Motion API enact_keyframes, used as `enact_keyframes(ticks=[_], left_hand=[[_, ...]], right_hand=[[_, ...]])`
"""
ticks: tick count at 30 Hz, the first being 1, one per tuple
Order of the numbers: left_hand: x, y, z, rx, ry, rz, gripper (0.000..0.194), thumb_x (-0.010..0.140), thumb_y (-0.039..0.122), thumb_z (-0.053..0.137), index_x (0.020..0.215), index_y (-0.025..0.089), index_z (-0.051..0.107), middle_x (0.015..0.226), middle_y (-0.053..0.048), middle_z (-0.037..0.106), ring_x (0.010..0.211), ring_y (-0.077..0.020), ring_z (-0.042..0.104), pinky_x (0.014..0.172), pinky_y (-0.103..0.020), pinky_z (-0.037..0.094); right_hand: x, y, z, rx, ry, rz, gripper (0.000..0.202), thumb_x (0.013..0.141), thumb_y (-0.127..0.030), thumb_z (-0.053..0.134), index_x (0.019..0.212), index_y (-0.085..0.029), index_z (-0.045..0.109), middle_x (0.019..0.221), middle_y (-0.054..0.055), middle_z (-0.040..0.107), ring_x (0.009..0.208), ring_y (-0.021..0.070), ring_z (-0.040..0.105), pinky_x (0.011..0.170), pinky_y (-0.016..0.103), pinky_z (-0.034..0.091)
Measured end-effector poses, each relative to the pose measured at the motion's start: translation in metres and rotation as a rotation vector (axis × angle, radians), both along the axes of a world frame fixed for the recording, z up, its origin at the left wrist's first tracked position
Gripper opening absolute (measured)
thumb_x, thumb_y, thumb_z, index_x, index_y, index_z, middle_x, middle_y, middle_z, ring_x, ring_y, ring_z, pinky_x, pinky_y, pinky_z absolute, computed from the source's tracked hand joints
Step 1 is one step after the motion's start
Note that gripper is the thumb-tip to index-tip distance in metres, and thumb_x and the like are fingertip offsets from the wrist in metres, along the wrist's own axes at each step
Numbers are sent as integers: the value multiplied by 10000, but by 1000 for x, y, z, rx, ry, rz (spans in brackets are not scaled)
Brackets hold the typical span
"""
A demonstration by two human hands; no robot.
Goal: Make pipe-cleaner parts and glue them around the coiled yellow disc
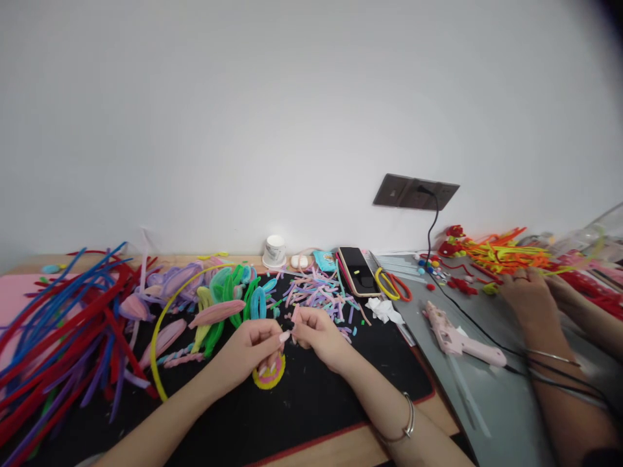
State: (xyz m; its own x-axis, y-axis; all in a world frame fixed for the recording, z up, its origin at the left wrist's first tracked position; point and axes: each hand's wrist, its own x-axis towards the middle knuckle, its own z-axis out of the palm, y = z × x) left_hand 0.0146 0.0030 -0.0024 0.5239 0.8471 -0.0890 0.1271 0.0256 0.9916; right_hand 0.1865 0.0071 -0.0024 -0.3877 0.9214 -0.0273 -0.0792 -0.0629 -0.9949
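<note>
Above the black mat (331, 408), my left hand (260, 347) and my right hand (318, 334) meet, fingertips pinched together. Between them is a small black piece (289, 325), too small to make out exactly; both hands grip it. A pink sliver (295, 313) shows by my right fingertips. Beneath my left hand lies a round yellow and pink fuzzy disc (267, 383), partly covered by the fingers. Left of my left hand are looped pipe-cleaner petals, among them a pink one (218, 312) and a blue one (258, 303).
Long red, blue and purple pipe cleaners (63, 344) heap at the left. Cut pastel bits (321, 288), a phone (359, 271), scissors (387, 284) and a paper cup (275, 250) stand behind. Right lie a pink glue gun (460, 337) with its cord and a co-worker's hands (525, 298).
</note>
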Motion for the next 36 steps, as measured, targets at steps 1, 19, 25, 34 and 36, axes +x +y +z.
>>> enact_keyframes(ticks=[1, 19, 25, 34, 36], left_hand=[[1, -1, 1, 134, 83, 12, 308, 830, 360, 502, 586, 173, 482, 463, 37, 485, 416, -86, 410, 446, -210, 281], [0, -2, -4, -391, -373, -22, 288, 796, 391, 598, 662, 171, 471, 395, 82, 413, 362, -50, 310, 410, -179, 234], [4, -3, -3, -205, -157, -18, 337, 791, 453, 553, 621, 178, 456, 410, 73, 423, 359, -60, 304, 404, -192, 216], [-3, -5, 0, 658, 295, 87, 250, 836, 235, 483, 594, 187, 520, 541, 19, 492, 530, -124, 449, 546, -247, 288], [-3, -3, -1, 549, 258, 83, 249, 852, 260, 470, 625, 186, 539, 571, 11, 538, 542, -127, 484, 551, -238, 321]], right_hand=[[0, 0, 0, -73, 34, 4, 170, 702, -180, 558, 560, -160, 466, 461, -77, 383, 405, 43, 248, 416, 202, 160], [11, 6, 14, 262, -73, -42, 180, 699, -216, 671, 875, -180, 671, 869, 42, 632, 700, 129, 524, 633, 246, 421], [9, 5, 4, 186, -219, -37, 108, 750, -223, 599, 670, -150, 610, 524, -48, 485, 485, 77, 391, 488, 209, 281], [5, 5, 1, 54, -215, 15, 285, 801, -257, 503, 540, -148, 530, 435, -66, 358, 417, 63, 259, 435, 211, 166], [3, 5, 0, 128, -217, -30, 273, 809, -269, 507, 564, -150, 530, 474, -57, 398, 444, 67, 293, 452, 208, 202]])
